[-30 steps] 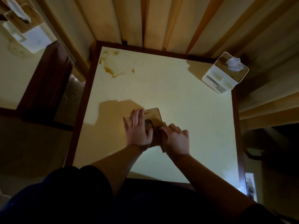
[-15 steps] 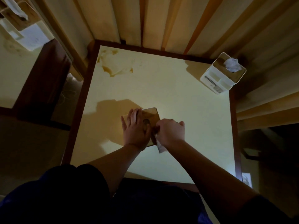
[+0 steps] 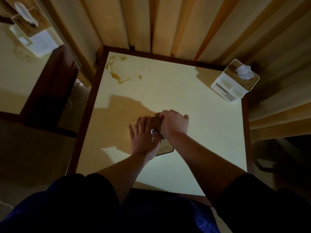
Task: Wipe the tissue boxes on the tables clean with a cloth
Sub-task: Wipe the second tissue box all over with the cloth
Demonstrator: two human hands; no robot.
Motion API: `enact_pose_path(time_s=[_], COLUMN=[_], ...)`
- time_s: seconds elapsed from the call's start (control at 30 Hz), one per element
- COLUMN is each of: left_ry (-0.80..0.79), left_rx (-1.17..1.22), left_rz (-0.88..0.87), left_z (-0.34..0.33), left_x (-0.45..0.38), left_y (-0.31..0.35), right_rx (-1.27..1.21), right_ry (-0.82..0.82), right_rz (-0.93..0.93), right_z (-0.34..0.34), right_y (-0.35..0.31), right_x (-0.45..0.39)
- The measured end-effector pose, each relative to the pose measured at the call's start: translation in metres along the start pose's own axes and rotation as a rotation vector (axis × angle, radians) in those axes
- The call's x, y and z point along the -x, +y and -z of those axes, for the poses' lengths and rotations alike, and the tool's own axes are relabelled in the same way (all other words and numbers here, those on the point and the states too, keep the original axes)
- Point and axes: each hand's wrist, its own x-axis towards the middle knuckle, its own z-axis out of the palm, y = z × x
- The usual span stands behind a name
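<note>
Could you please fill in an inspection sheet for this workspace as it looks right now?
Surface: pale table with a dark rim; brown stain near its far left corner.
Job's things: flat lid-like piece under the hands; brownish cloth bunched on it; white tissue box at the far right corner, tissue sticking out; second tissue box on the neighbouring table at left.
Clutter: nothing seen.
Hands: left hand lies flat on the piece, fingers straight; right hand grips the cloth.
Cables: a thin cord on the floor between the tables.
Surroundings: slatted wooden wall behind; dim light.
</note>
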Motion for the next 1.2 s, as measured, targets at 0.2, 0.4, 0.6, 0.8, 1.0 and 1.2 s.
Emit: enact_pose_path(time_s=[0.2,0.4,0.6,0.8,1.0,1.2], left_ry=[-0.025,0.018,0.018,0.020,0.033,-0.213], left_rx=[-0.016,0.013,-0.045,-0.062,-0.119,-0.285], left_rz=[0.001,-0.024,-0.057,-0.082,-0.125,-0.472], left_z=[0.000,0.000,-0.002,-0.001,-0.001,0.019], left_x=[-0.001,-0.001,-0.001,-0.004,-0.002,-0.015], left_y=[0.000,-0.002,-0.008,-0.008,-0.010,-0.029], right_rx=[0.087,0.178,0.217,0.099,-0.039,-0.040], right_ry=[0.051,0.009,-0.054,-0.073,0.009,0.036], right_rz=[0.120,0.140,0.230,0.203,0.259,0.330], right_z=[-0.019,-0.018,-0.018,-0.015,-0.017,-0.001], right_y=[0.020,0.039,0.055,0.058,0.071,0.097], right_x=[0.030,0.073,0.097,0.093,0.104,0.126])
